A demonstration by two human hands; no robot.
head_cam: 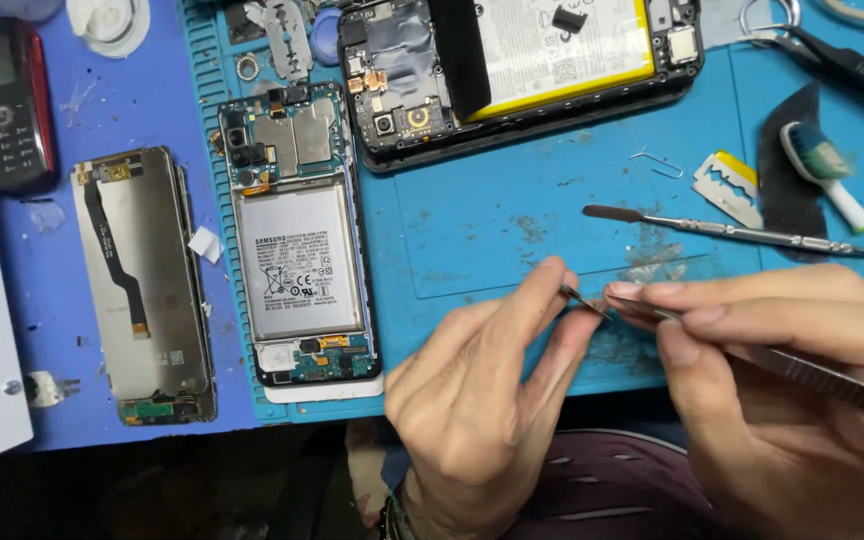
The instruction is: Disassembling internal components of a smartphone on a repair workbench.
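The blue work mat (512, 215) covers the bench; at its near edge both hands meet. The right hand (782, 370), cut off by the frame's right edge, grips metal tweezers (802, 370) between closed fingers. The left hand (482, 395) pinches a tiny dark part (580, 298) between thumb and forefinger, just beside the tweezer tips. What the part is cannot be made out. An opened phone (302, 260) lies toward the mat's left edge.
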